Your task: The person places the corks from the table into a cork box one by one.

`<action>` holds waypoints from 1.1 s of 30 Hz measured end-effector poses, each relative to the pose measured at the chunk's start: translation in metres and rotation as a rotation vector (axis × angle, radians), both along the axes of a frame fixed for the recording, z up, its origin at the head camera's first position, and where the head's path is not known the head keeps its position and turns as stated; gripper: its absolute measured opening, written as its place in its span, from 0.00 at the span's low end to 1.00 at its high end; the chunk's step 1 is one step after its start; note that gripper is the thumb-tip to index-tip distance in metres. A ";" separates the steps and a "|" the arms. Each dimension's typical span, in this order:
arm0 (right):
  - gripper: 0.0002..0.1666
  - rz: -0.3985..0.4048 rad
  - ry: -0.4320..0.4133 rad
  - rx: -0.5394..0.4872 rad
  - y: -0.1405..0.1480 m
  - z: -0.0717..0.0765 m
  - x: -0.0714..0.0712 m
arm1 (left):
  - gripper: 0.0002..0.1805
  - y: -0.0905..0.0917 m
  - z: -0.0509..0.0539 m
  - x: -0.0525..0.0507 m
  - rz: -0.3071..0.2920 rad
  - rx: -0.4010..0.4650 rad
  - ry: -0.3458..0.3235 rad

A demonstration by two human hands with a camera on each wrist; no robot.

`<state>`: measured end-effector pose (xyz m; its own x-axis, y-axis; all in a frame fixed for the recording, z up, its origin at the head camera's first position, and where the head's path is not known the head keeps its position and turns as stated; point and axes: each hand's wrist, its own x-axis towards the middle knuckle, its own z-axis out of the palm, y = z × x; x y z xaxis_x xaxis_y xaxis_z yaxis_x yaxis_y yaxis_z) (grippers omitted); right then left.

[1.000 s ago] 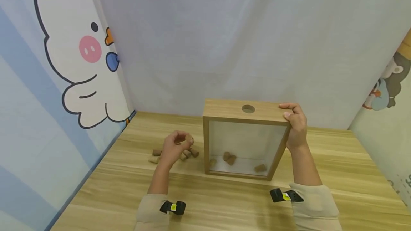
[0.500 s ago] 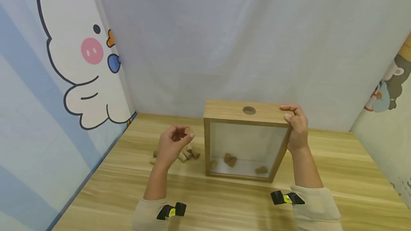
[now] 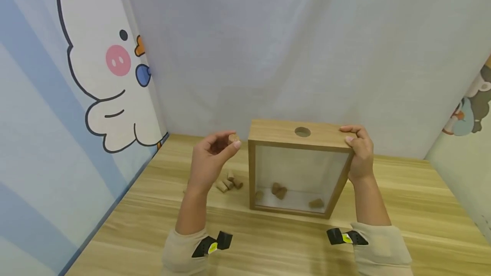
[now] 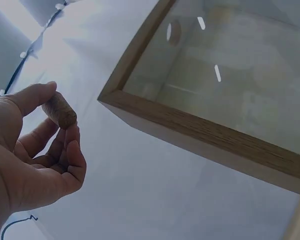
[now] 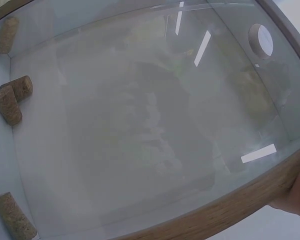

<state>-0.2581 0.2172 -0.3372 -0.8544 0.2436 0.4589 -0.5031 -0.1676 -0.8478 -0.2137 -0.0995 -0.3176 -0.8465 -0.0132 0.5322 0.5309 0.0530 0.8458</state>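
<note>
Thumb and fingers of the left hand [image 3: 207,163] pinch one cork [image 3: 233,138], held up just left of the wooden box's top edge. The left wrist view shows this cork [image 4: 59,110] between thumb and fingertips, apart from the box frame [image 4: 190,131]. My right hand [image 3: 361,153] grips the top right corner of the upright box [image 3: 276,130], which has a clear front and a round hole [image 3: 302,132] in its top. Several corks lie on the box's floor, among them one at the right [image 3: 316,203]; the right wrist view shows a pair touching [image 5: 8,105].
Several loose corks [image 3: 228,183] lie on the wooden table [image 3: 253,242] left of the box, partly behind the left hand. A pale curtain [image 3: 245,54] hangs behind the table, and a printed cloth [image 3: 42,139] stands along the left side.
The left hand has risen from the loose corks with one cork pinched in its fingers, up to about the height of the box top. The right hand keeps its grip on the box corner.
</note>
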 end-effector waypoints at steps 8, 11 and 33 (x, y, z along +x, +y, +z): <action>0.16 0.024 0.025 -0.029 -0.001 -0.001 -0.002 | 0.15 0.017 0.030 -0.002 -0.053 -0.003 0.028; 0.16 0.029 0.030 -0.036 -0.001 -0.001 -0.003 | 0.15 0.026 0.040 -0.005 -0.070 -0.029 0.006; 0.16 0.026 0.015 -0.021 0.002 -0.003 -0.005 | 0.15 0.071 0.065 -0.028 -0.095 -0.156 -0.161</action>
